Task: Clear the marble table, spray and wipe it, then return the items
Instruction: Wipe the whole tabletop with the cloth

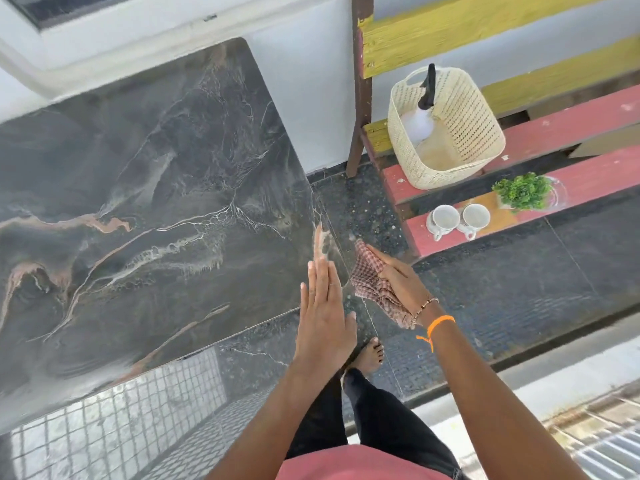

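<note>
On bench [571, 131]: basket [464, 133] (cups [459, 218] nearby)

bottle [421, 116] in basket [460, 133], cups [459, 218] before

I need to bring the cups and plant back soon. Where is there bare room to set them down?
The whole marble table top is bare, from the white wall to the edge by the left hand. The bench is crowded at its near end: basket, two cups and plant. The right hand holds the cloth.

Marble table [145, 188] bare; bench [588, 129] carries basket [460, 133], two cups [459, 218], plant [523, 190].
</note>
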`<action>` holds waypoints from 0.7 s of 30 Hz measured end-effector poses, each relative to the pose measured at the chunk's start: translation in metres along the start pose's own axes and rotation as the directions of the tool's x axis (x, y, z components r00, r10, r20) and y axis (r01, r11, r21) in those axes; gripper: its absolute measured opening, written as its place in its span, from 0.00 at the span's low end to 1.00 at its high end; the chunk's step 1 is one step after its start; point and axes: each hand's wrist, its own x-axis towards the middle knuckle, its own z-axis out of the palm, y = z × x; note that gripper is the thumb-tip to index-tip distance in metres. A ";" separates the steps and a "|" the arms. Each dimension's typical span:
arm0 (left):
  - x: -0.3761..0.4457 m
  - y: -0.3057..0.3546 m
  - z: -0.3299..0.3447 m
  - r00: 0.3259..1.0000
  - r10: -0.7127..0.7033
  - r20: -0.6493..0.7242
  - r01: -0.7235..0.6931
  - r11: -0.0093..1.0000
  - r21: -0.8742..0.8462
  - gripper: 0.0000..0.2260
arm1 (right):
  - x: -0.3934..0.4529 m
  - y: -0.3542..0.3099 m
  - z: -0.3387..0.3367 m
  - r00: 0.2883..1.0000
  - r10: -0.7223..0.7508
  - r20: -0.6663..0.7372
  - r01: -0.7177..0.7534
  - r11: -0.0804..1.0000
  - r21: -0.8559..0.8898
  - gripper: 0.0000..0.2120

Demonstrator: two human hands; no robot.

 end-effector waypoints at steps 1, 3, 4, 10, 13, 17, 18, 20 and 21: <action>0.009 0.002 -0.002 1.000 0.007 0.005 -0.007 0.996 -0.087 0.34 | -0.001 -0.004 -0.003 0.995 0.083 -0.059 -0.066 0.968 0.242 0.21; 0.027 0.008 -0.007 1.000 -0.018 0.000 0.017 0.959 -0.282 0.30 | -0.004 -0.015 -0.011 0.968 0.227 -0.105 -0.094 0.721 0.686 0.19; 0.036 0.012 -0.009 0.999 -0.045 -0.007 0.039 0.925 -0.379 0.27 | -0.005 -0.021 -0.016 0.962 0.245 -0.123 -0.045 0.583 0.811 0.19; 0.100 0.045 -0.032 0.895 -0.195 0.402 0.441 0.529 -0.725 0.15 | 0.001 -0.072 -0.025 0.959 0.192 -0.211 0.150 0.287 0.946 0.10; 0.126 0.053 -0.034 0.816 -0.154 0.557 0.570 0.376 -0.731 0.06 | 0.016 -0.095 -0.026 0.966 0.122 -0.227 0.187 0.276 0.943 0.10; 0.154 0.053 -0.033 0.787 -0.174 0.592 0.616 0.253 -0.746 0.04 | 0.032 -0.107 -0.039 0.963 0.059 -0.261 0.231 0.307 0.923 0.11; 0.159 0.053 -0.034 0.782 -0.169 0.600 0.623 0.227 -0.749 0.04 | 0.035 -0.109 -0.045 0.962 0.053 -0.267 0.232 0.350 0.908 0.13; 0.169 0.051 -0.037 0.765 -0.171 0.622 0.644 0.165 -0.747 0.05 | 0.038 -0.114 -0.059 0.961 0.045 -0.272 0.219 0.474 0.853 0.15; 0.173 0.051 -0.037 0.757 -0.178 0.629 0.652 0.129 -0.747 0.05 | 0.040 -0.116 -0.067 0.956 0.051 -0.289 0.219 0.532 0.818 0.14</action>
